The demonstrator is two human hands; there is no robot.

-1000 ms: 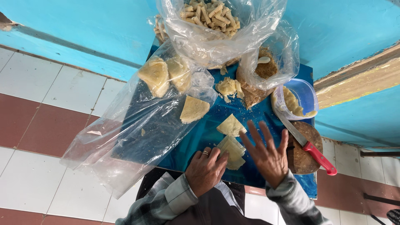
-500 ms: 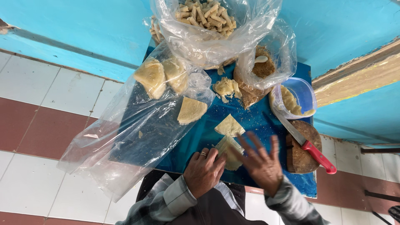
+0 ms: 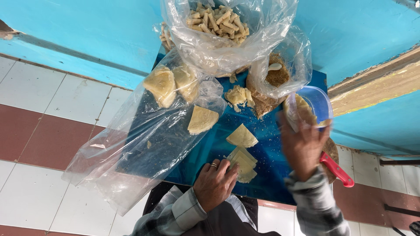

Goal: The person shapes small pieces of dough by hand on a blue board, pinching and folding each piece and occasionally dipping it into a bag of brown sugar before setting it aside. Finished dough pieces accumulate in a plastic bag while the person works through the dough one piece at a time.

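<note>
Folded pale dough sheets (image 3: 243, 164) lie stacked on the blue board (image 3: 267, 175), low and centre, at about 6 o'clock from the loose triangular piece (image 3: 241, 137). The left hand (image 3: 214, 183), with a ring on one finger, rests its fingertips on the stack, fingers curled loosely, pinning it rather than clutching it. Half a second earlier the right hand (image 3: 302, 146) lay spread beside the stack; now it has lifted to 2 o'clock, blurred, up at the blue plastic tub (image 3: 321, 102); whether it grips the tub I cannot tell. Two loose cut wedges sit on the board, the second (image 3: 202, 119) at 11 o'clock. Three clear bags: one flat with two dough rounds (image 3: 173, 83), one with many short sticks (image 3: 218, 22) at 12 o'clock, one with brown crumbs (image 3: 280, 76). One red-handled knife (image 3: 337, 169) lies at 3 o'clock.
</note>
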